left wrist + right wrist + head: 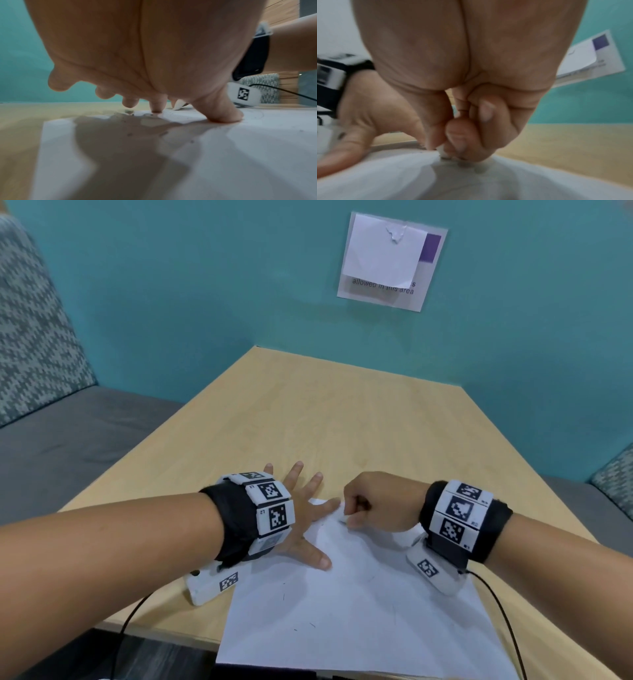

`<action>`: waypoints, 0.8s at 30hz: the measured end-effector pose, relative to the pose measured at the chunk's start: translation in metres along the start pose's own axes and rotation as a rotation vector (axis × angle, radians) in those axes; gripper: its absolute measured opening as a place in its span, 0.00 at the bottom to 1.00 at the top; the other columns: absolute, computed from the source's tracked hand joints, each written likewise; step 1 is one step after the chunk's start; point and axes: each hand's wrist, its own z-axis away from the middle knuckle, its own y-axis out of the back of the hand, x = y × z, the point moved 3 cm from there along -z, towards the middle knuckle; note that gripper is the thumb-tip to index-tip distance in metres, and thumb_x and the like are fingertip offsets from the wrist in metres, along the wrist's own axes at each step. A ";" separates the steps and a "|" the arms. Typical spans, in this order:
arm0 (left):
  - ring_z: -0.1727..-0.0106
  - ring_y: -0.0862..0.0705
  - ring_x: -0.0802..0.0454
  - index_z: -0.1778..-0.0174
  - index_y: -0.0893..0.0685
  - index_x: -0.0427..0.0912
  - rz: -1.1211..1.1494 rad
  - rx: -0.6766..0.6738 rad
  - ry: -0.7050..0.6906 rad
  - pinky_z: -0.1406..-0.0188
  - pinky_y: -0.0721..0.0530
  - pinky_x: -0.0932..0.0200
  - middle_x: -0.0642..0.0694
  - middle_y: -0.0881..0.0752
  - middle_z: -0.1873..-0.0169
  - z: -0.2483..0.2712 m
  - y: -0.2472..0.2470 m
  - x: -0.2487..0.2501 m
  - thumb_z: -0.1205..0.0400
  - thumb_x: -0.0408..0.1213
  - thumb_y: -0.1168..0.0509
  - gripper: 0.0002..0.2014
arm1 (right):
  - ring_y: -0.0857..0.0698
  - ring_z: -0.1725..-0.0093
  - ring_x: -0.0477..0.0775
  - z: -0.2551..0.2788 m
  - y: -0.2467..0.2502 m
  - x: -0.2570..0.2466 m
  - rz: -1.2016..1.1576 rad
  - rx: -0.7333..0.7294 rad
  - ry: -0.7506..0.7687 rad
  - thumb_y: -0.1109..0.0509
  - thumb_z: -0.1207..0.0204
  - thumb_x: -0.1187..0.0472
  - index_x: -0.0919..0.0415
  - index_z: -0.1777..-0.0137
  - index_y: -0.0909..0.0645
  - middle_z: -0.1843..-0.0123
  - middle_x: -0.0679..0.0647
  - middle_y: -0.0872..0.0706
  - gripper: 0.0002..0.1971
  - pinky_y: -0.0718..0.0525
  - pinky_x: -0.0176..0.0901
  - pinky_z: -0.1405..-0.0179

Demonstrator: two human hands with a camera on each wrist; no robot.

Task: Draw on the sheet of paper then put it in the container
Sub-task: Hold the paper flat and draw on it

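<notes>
- the sheet of paper (359, 604) is lying flat on the wooden table (308, 412), turned at a slant, its long axis running from the near edge of the table away toward the far left, with its near end hanging a little over that edge.
- the left hand (301, 508) is spreading its fingers straight and flat, grasping nothing, and pressing down on the far left corner of the sheet; in the left wrist view the thumb (223, 113) and a fingertip are touching the paper.
- the right hand (380, 501) is curling into a near fist and pinching a small white object (444, 152) between thumb and fingers, its lower end touching the sheet close to the far edge; it is looking like an eraser or a stub of chalk, but i cannot tell which.
- faint dark marks and small crumbs are showing on the paper near that tip and further down the sheet.
- the two hands are sitting just beside each other at the far end of the sheet, the left one bracing and the right one working, so the drawing step is seemingly not finished.
- no container is showing in any view, so which hand is nearer to it i cannot tell.
- a covered notice (387, 258) is hanging on the teal wall beyond the table.
</notes>
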 end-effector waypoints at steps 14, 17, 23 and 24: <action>0.18 0.78 0.34 0.17 0.69 0.70 0.003 -0.012 -0.014 0.27 0.69 0.18 0.47 0.71 0.15 0.001 0.001 0.000 0.31 0.83 0.47 0.53 | 0.23 0.66 0.43 -0.005 -0.008 0.000 0.047 -0.018 0.026 0.29 0.23 0.56 0.56 0.55 0.19 0.65 0.41 0.22 0.05 0.26 0.35 0.66; 0.18 0.77 0.34 0.16 0.69 0.68 0.000 -0.012 -0.006 0.27 0.70 0.18 0.48 0.72 0.15 0.001 0.001 0.001 0.31 0.83 0.47 0.53 | 0.21 0.60 0.48 -0.010 0.006 0.016 0.033 0.042 -0.062 0.28 0.22 0.55 0.54 0.56 0.21 0.64 0.39 0.23 0.05 0.28 0.32 0.67; 0.18 0.78 0.35 0.17 0.69 0.69 0.007 -0.015 -0.012 0.27 0.70 0.19 0.48 0.72 0.15 0.001 0.001 0.000 0.31 0.83 0.47 0.53 | 0.24 0.67 0.42 -0.008 -0.008 0.007 0.005 0.003 0.024 0.28 0.23 0.56 0.55 0.56 0.19 0.65 0.41 0.22 0.05 0.27 0.33 0.67; 0.18 0.78 0.35 0.17 0.69 0.69 0.007 -0.020 -0.009 0.27 0.71 0.19 0.48 0.72 0.15 0.001 0.001 0.000 0.31 0.83 0.47 0.53 | 0.24 0.66 0.41 -0.007 -0.003 0.010 0.003 0.023 -0.009 0.28 0.23 0.55 0.55 0.55 0.19 0.65 0.40 0.22 0.05 0.28 0.32 0.67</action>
